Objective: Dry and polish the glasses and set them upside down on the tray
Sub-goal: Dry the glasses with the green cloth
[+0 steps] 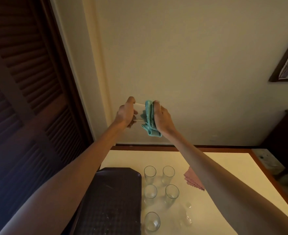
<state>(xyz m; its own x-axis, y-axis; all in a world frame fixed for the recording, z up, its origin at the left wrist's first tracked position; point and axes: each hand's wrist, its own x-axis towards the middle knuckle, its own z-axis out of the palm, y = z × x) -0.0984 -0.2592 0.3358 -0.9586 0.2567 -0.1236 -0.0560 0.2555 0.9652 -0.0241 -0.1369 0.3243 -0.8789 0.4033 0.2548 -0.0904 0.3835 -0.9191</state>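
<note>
Both arms are raised high in front of the wall. My left hand (125, 112) grips a clear glass (139, 110) lying sideways, its mouth toward the right. My right hand (162, 118) holds a bunched teal cloth (149, 118) pressed against the glass's open end. Below on the cream table, a dark brown tray (109, 200) lies at the left with nothing on it. To its right several clear glasses stand upright, among them a far pair (150, 173) (168, 173), a nearer pair (150, 193) (171, 194) and one closest to me (152, 221).
A pink cloth (193, 180) lies on the table (224, 167), partly under my right forearm. Water marks and another faint glass (185, 216) show near the front. A dark louvred door stands at the left, dark furniture (286, 129) at the right.
</note>
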